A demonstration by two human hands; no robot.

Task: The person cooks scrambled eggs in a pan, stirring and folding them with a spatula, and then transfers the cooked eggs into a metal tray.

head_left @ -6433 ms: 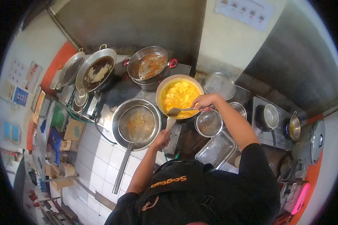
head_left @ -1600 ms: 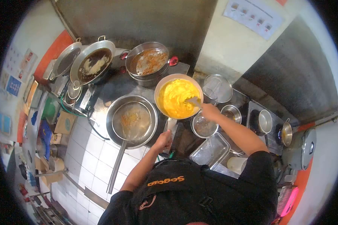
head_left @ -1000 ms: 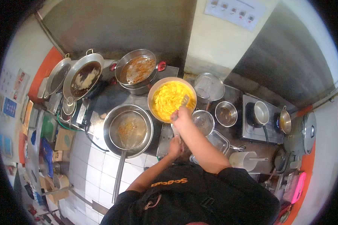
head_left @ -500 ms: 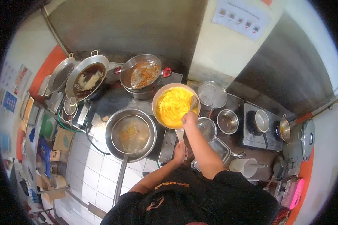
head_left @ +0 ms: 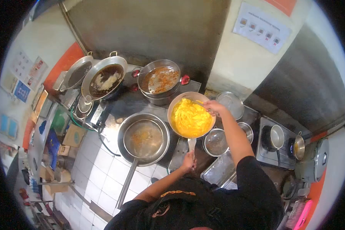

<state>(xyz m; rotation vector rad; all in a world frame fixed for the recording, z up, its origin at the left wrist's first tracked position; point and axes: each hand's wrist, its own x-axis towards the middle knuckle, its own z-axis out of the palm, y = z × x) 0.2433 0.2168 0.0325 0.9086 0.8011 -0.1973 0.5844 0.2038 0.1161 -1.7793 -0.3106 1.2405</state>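
Note:
Yellow scrambled egg (head_left: 191, 117) lies in soft folds in a frying pan (head_left: 170, 122) with a pale rim. My left hand (head_left: 189, 161) is wrapped round the pan's light handle (head_left: 192, 144), on the near side. At the pan's upper right edge, my right hand (head_left: 215, 108) grips a spatula (head_left: 199, 102). Its blade points left into the egg and is partly hidden. Left of the pan sits a big pot (head_left: 122, 143) with a long-handled strainer (head_left: 131, 168) resting in it; brownish bits show inside.
Behind stands a red-handled pot (head_left: 175, 79) with a browned, oily strainer load. Back left, a wok (head_left: 115, 90) holds dark oil and pale batter. Small strainers (head_left: 215, 142), a metal tray (head_left: 218, 168) and a stove with a small saucepan (head_left: 276, 137) are on the right.
My right hand has moved from the pan's lower right to its upper right edge, with the spatula now lying more sideways. The egg is more bunched. My view has shifted left.

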